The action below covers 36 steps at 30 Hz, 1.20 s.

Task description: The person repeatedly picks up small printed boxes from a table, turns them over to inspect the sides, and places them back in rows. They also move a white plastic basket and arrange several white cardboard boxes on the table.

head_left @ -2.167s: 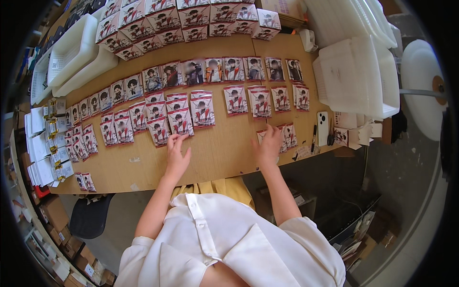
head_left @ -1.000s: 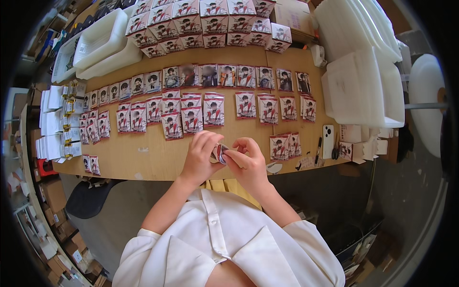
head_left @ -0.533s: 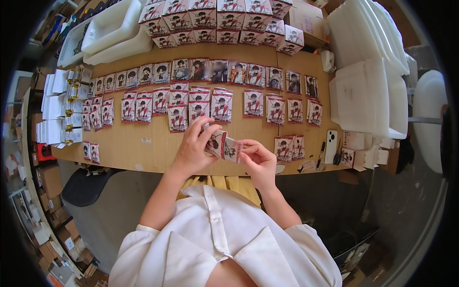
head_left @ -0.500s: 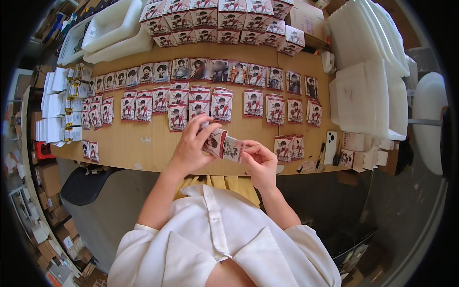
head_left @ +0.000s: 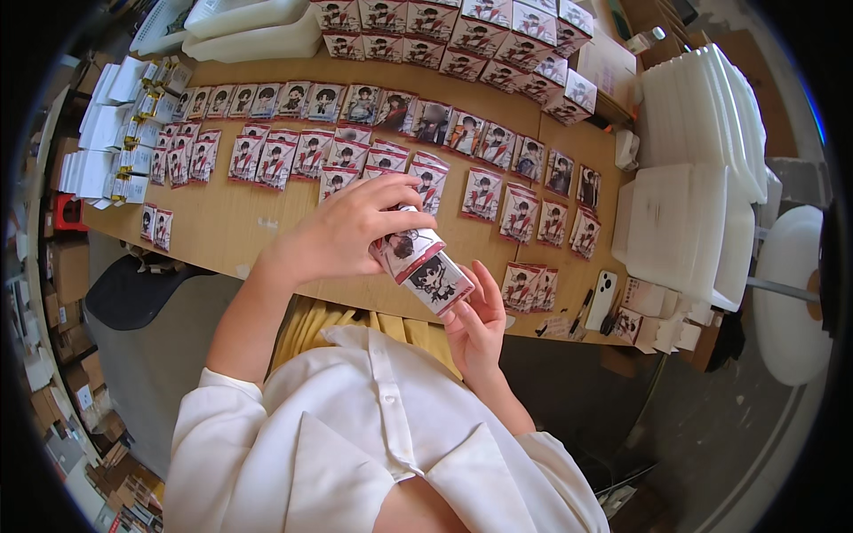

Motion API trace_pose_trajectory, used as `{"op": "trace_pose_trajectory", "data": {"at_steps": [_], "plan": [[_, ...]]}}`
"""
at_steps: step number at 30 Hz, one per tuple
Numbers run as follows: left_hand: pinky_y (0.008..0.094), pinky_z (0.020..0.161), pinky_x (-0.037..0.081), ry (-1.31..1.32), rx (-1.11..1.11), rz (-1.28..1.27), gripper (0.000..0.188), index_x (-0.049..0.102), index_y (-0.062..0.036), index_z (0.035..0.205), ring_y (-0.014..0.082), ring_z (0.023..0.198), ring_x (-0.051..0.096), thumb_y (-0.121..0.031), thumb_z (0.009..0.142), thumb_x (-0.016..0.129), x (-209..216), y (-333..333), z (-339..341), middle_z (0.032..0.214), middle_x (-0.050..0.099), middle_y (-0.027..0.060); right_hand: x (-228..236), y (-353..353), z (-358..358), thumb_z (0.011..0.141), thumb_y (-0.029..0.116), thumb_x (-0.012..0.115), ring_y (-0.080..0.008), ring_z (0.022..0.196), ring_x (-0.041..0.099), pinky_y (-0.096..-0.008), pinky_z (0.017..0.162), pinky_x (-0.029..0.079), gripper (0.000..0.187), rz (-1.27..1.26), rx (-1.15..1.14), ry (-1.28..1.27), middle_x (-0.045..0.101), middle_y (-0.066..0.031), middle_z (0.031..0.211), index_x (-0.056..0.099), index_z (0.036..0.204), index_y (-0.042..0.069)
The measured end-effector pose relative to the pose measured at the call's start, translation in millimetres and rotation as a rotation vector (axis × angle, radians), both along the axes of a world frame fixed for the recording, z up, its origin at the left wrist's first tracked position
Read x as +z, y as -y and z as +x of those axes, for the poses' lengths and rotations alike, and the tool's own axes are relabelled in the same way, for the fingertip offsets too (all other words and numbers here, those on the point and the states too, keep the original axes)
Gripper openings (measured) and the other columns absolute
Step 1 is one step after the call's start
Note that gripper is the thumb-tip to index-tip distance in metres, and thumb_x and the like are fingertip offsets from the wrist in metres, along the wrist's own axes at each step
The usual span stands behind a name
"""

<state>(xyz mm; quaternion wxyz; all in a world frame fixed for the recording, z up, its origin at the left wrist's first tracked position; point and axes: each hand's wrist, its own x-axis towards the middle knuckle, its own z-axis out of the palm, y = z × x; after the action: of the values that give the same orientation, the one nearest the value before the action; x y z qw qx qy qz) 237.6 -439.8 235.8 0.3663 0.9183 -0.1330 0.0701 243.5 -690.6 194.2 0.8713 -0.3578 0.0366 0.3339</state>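
Above the table's front edge, my left hand (head_left: 355,222) is closed round a small red-and-white printed packet (head_left: 412,249). From its lower end sticks out a card (head_left: 438,282) with a black-and-white cartoon figure on it. My right hand (head_left: 476,327) pinches the card's lower corner between thumb and fingers, so packet and card both slope down to the right. Part of the packet is hidden behind my left fingers. Just beyond my left hand lie overlapping red-and-white packets (head_left: 430,185), and a further group of packets (head_left: 530,286) lies right of my right hand.
A row of cards (head_left: 322,102) runs across the table (head_left: 258,218). Stacked printed boxes (head_left: 484,40) stand at the back. White boxes (head_left: 105,129) line the left, nested translucent bins (head_left: 680,213) the right. A phone (head_left: 601,298) and a black pen (head_left: 580,311) lie at the right front.
The card shows more of its face below the packet, its cartoon figure now visible. My left hand has turned further over the packet, and my right hand is slightly lower. The whole view has tilted.
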Motion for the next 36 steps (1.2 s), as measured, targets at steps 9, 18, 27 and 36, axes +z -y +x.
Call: {"op": "trace_pose_trajectory", "data": {"at_steps": [9, 18, 27, 36], "plan": [[0.0452, 0.103, 0.044, -0.026, -0.047, 0.01, 0.05, 0.066, -0.0141, 0.11, 0.0309, 0.129, 0.047, -0.006, 0.062, 0.079, 4.7, -8.4, -3.0, 0.112, 0.06, 0.005, -9.6, 1.8, -11.8, 0.089, -0.009, 0.056, -0.0252, 0.121, 0.053, -0.0421, 0.1, 0.05, 0.043, 0.075, 0.054, 0.047, 0.05, -0.0133, 0.134, 0.05, 0.13, 0.0], [0.0432, 0.102, 0.045, -0.078, 0.008, -0.004, 0.052, 0.066, -0.0144, 0.111, 0.0293, 0.13, 0.047, -0.006, 0.061, 0.079, -3.7, -47.4, -31.9, 0.113, 0.06, 0.0041, -13.7, -38.4, -27.2, 0.087, -0.01, 0.058, -0.0246, 0.12, 0.054, -0.0426, 0.1, 0.049, 0.04, 0.072, 0.1, -0.014, 0.05, -0.012, 0.134, 0.053, 0.125, 0.001], [0.0445, 0.105, 0.044, -0.17, 0.062, -0.082, 0.057, 0.065, -0.0144, 0.112, 0.033, 0.13, 0.047, -0.006, 0.058, 0.082, -12.3, -115.9, -77.2, 0.113, 0.06, 0.0045, -10.0, -111.0, -46.8, 0.086, -0.008, 0.06, -0.0241, 0.119, 0.053, -0.038, 0.097, 0.05, 0.04, 0.01, 0.205, -0.057, 0.047, -0.0121, 0.135, 0.054, 0.125, 0.0], [0.0451, 0.104, 0.044, -0.201, 0.129, -0.169, 0.059, 0.065, -0.0156, 0.112, 0.0326, 0.129, 0.047, -0.008, 0.056, 0.084, -25.5, -199.1, -121.7, 0.115, 0.06, 0.0042, -1.7, -199.1, -69.2, 0.087, -0.01, 0.059, -0.0176, 0.108, 0.056, -0.0293, 0.085, 0.05, 0.04, -0.092, 0.275, -0.085, 0.05, -0.0111, 0.133, 0.055, 0.125, -0.001]]}}
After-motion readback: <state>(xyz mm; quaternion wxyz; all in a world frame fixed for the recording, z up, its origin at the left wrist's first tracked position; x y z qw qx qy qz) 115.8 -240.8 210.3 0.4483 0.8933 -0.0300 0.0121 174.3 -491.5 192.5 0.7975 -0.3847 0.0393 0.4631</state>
